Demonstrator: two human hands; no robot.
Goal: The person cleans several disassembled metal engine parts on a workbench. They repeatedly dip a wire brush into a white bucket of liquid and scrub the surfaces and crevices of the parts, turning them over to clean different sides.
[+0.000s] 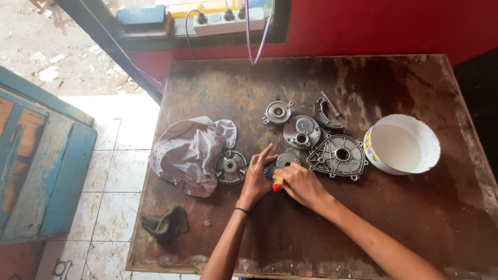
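My left hand (256,179) rests on the brown wooden table (415,218), fingers spread, pressing down a small round metal part (286,159) at its left edge. Closed around a tool with a red and yellow handle (277,183), my right hand (301,184) holds it against that part. A toothed round metal part (230,167) lies just left of my left hand. A ribbed metal cover plate (338,155) lies to the right of my hands.
A white cloth (188,151) lies left of the parts; a dark rag (167,225) sits near the table's front left corner. Behind are a round hub (301,131), a small flanged part (277,112) and a curved shoe piece (326,114). A white bowl (402,144) stands right.
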